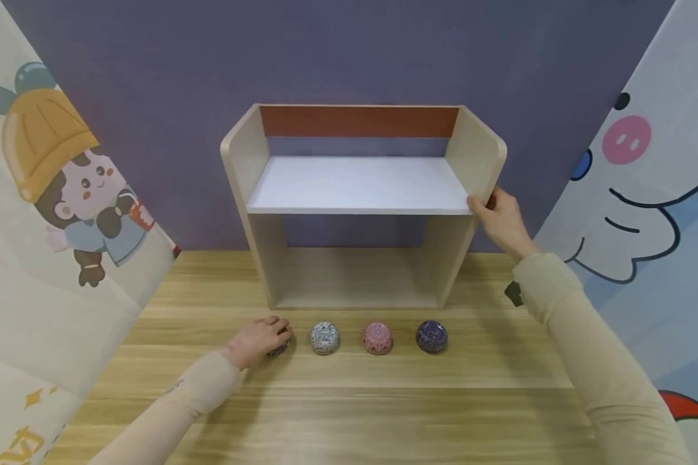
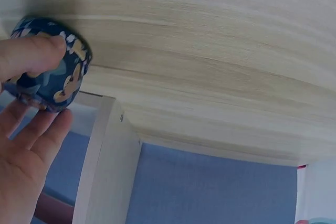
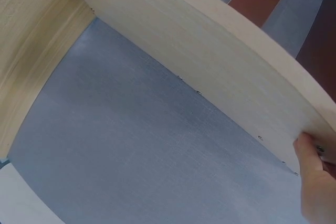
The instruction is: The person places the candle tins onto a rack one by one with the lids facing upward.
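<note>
My left hand [image 1: 258, 341] grips a small round tin [image 2: 65, 80] at the left end of a row on the table. Dark blue with a flower pattern, it sits between my thumb and fingers; in the head view the hand covers most of it. My right hand [image 1: 505, 221] holds the right side panel [image 1: 481, 152] of a two-tier wooden shelf, thumb at the front edge near the white upper board [image 1: 357, 186]. In the right wrist view only part of this hand [image 3: 317, 190] shows at the panel's edge.
Right of the held tin stand a white-and-blue patterned tin [image 1: 324, 338], a pink tin [image 1: 377, 338] and a dark purple tin [image 1: 432, 336], in front of the shelf's lower board [image 1: 357, 278]. A blue-grey partition [image 1: 355, 51] rises behind; cartoon-printed panels flank the wooden table [image 1: 384, 420].
</note>
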Action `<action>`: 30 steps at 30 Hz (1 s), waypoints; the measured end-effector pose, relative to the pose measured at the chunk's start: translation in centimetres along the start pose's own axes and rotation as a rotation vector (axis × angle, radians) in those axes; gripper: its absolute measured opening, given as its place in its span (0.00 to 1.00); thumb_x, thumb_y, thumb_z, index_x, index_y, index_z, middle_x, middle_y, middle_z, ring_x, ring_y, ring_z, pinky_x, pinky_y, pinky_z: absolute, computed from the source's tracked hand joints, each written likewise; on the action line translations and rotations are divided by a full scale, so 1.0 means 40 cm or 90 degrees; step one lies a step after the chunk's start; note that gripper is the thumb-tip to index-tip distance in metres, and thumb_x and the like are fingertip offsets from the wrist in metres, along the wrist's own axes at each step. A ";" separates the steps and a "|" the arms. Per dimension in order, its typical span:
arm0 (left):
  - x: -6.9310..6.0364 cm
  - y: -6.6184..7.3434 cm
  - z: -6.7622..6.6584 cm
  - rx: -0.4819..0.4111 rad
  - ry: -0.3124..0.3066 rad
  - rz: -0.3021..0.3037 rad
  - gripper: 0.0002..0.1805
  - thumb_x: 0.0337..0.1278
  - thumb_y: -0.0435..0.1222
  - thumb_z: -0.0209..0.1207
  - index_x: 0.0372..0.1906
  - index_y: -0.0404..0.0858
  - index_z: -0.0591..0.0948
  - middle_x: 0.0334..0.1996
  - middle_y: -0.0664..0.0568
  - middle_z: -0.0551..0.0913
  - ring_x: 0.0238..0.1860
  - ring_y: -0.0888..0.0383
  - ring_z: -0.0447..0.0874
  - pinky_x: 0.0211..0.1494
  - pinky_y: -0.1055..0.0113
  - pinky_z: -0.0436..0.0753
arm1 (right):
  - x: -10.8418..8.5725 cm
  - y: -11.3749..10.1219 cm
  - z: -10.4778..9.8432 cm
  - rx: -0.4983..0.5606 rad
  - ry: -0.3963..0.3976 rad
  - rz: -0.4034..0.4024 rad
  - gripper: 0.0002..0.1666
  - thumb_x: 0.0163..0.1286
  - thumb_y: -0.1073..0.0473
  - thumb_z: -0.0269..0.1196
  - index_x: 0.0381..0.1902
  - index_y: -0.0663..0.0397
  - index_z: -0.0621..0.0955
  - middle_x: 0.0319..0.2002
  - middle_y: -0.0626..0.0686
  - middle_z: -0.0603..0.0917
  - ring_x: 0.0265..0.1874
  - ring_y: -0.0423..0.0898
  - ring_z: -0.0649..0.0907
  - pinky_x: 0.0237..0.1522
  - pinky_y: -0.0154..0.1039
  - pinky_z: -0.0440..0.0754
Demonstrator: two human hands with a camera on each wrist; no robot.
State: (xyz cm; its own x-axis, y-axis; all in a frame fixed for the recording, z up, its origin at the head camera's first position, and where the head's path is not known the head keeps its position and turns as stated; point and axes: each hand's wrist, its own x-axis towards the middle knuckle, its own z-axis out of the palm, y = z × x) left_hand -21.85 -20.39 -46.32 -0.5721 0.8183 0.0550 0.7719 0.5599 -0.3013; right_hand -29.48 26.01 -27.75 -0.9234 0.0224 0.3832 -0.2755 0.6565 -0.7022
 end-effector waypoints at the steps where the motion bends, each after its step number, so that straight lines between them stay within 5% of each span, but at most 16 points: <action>1: 0.001 0.000 0.005 0.005 0.005 0.003 0.26 0.32 0.25 0.69 0.47 0.38 0.79 0.45 0.44 0.78 0.46 0.47 0.77 0.46 0.58 0.82 | 0.001 0.000 0.001 0.000 -0.001 -0.001 0.29 0.70 0.48 0.52 0.57 0.69 0.70 0.47 0.68 0.78 0.41 0.51 0.77 0.34 0.25 0.72; 6: 0.009 0.003 0.031 0.059 0.023 0.007 0.21 0.34 0.24 0.67 0.41 0.39 0.79 0.39 0.47 0.77 0.40 0.51 0.77 0.42 0.64 0.82 | 0.004 0.004 0.005 -0.001 -0.003 -0.003 0.30 0.70 0.47 0.52 0.57 0.69 0.70 0.47 0.68 0.78 0.42 0.52 0.77 0.35 0.26 0.72; 14: 0.022 0.007 0.048 0.102 0.016 -0.009 0.16 0.36 0.26 0.66 0.36 0.40 0.77 0.34 0.50 0.74 0.35 0.54 0.76 0.36 0.67 0.82 | 0.000 0.005 0.008 0.014 0.013 -0.005 0.28 0.70 0.51 0.53 0.56 0.71 0.71 0.45 0.68 0.78 0.34 0.37 0.75 0.32 0.23 0.72; 23: 0.018 0.003 0.047 0.076 0.044 -0.012 0.12 0.43 0.31 0.66 0.36 0.38 0.77 0.35 0.48 0.75 0.37 0.53 0.77 0.36 0.65 0.82 | 0.001 0.003 0.009 0.010 0.010 -0.006 0.28 0.71 0.50 0.52 0.56 0.71 0.71 0.45 0.69 0.78 0.34 0.38 0.75 0.31 0.23 0.72; 30: 0.026 0.002 0.038 0.027 0.021 -0.036 0.15 0.42 0.28 0.67 0.38 0.37 0.77 0.37 0.46 0.76 0.38 0.50 0.78 0.38 0.62 0.82 | 0.001 0.000 0.007 0.008 0.005 0.006 0.30 0.71 0.49 0.52 0.57 0.70 0.70 0.47 0.69 0.78 0.38 0.44 0.76 0.33 0.23 0.72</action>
State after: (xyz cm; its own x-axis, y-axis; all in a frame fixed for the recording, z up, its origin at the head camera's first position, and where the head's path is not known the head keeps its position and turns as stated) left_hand -22.79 -19.70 -47.72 -0.6040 0.7901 0.1046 0.7259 0.5996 -0.3371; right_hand -29.59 25.79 -27.89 -0.9234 0.0346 0.3822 -0.2709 0.6465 -0.7132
